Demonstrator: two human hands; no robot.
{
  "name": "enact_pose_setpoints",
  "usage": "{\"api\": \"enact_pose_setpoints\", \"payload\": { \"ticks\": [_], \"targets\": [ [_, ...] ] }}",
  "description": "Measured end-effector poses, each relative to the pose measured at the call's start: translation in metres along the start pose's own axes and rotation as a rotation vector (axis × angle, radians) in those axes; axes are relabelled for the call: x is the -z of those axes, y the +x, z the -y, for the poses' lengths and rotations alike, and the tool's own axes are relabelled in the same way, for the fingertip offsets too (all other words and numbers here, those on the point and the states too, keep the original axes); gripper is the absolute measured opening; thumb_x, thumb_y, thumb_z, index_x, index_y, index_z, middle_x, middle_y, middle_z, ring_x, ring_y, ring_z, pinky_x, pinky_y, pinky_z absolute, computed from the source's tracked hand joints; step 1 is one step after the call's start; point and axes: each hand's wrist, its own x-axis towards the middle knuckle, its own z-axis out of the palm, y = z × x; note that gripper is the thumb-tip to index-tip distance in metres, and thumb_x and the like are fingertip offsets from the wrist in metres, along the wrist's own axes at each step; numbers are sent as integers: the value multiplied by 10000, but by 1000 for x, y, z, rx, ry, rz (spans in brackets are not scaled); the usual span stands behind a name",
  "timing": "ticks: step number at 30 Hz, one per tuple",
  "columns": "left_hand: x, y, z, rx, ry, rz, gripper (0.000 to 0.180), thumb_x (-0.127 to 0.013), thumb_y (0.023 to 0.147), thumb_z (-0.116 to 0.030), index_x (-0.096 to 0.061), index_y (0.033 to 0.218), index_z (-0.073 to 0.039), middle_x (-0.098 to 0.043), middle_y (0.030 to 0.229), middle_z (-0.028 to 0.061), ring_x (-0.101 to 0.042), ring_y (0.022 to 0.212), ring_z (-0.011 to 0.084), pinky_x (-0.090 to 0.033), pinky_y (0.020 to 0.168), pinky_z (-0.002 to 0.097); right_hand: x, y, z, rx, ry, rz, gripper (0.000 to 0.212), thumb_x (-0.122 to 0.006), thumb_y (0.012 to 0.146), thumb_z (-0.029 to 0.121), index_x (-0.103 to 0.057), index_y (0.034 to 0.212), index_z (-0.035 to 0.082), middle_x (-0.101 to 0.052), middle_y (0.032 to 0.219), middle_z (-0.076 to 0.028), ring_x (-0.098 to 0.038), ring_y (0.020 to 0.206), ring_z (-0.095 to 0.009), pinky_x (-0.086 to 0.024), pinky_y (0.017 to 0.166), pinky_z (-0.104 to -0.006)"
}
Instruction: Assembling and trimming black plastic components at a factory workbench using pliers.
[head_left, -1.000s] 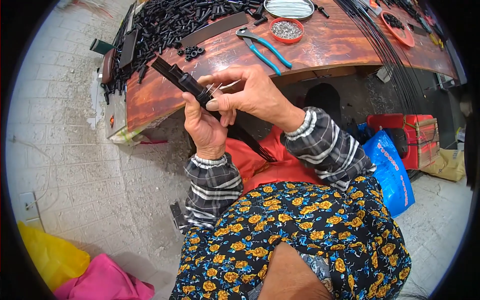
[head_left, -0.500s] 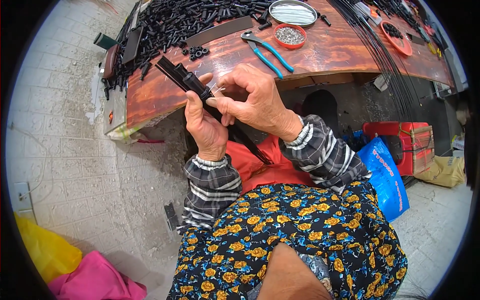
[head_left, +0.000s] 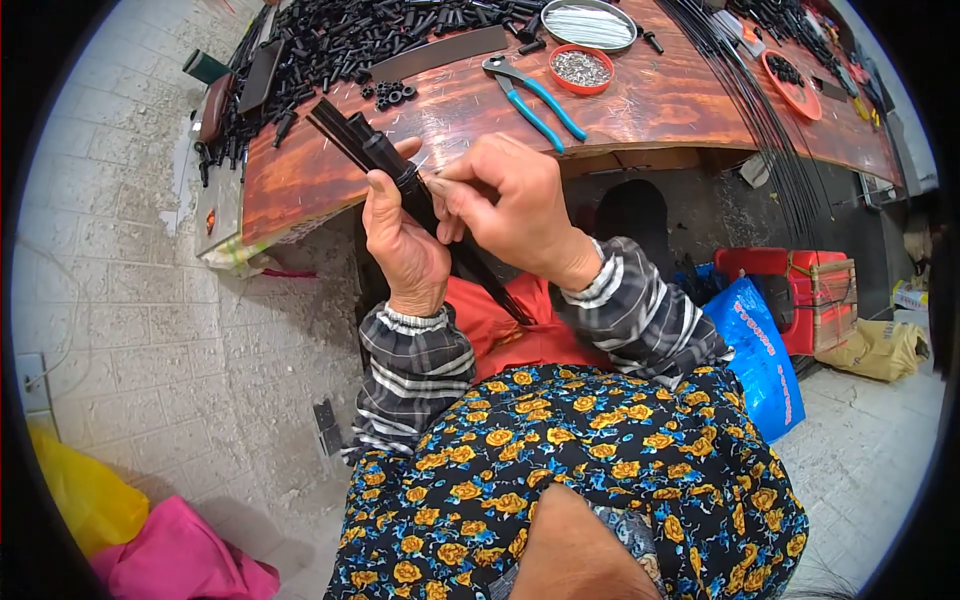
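My left hand (head_left: 408, 245) is wrapped round a bundle of thin black rods (head_left: 480, 275), which slants from the upper left down toward my lap. Among the rods near the top sits a thick black tubular fitting (head_left: 381, 151), just above my left thumb. Close against the fitting, my right hand (head_left: 515, 195) is closed in a pinch. A thin pale strand (head_left: 421, 163) shows between its fingertips and the fitting; whether it is wire or a tie I cannot tell. The lower ends of the rods rest by the red cloth (head_left: 535, 345) over my lap.
On the wooden table (head_left: 300, 190) lie blue-handled pliers (head_left: 530, 100), a red dish of small metal pieces (head_left: 581, 70), a round tray of white strips (head_left: 590, 28) and a heap of black fittings (head_left: 340, 50). Long black rods (head_left: 765, 120) overhang the edge. A red stool (head_left: 800, 300) stands at right.
My right hand has turned slightly and its fingers have curled in tighter beside the fitting. The left hand keeps its hold on the bundle. The whole view has shifted a little.
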Motion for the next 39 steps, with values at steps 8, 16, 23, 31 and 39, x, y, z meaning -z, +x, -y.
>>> {"api": "enact_pose_setpoints", "payload": {
  "ticks": [8,16,23,31,39],
  "targets": [
    [-3,0,0,12,25,12,578,-453,960,-482,-490,1186,49,-521,625,48,-427,453,111,-308,383,243,2,8,-11,244,-123,-113,200,-766,673,9,-627,815,29,-599,760,-71,-564,682,-233,-453,590,-326],
    [2,1,0,37,0,40,575,-447,960,-488,-487,1189,38,-517,620,61,-429,438,113,-322,366,242,5,8,-16,25,129,36,209,-747,691,-16,-624,856,20,-611,771,-74,-593,711,-209,-474,621,-296],
    [3,0,1,54,-23,63,583,-448,955,-498,-481,1203,29,-519,641,55,-433,439,117,-325,361,242,6,10,-8,-119,288,148,98,-677,780,-17,-583,801,1,-625,707,-62,-598,601,-123,-473,550,-250],
    [4,-10,3,16,-7,88,592,-469,946,-488,-476,1225,34,-555,673,54,-427,426,105,-322,363,234,27,25,9,-818,765,434,176,-651,836,195,-617,770,36,-640,644,-31,-544,518,-63,-350,473,-187],
    [14,-4,-9,2,-77,156,573,-405,975,-485,-452,1225,29,-473,602,53,-386,407,113,-298,379,251,46,45,-68,-144,-890,181,358,-754,708,320,-681,849,-1,-602,820,-188,-604,807,-328,-497,670,-421]
  ]
}}
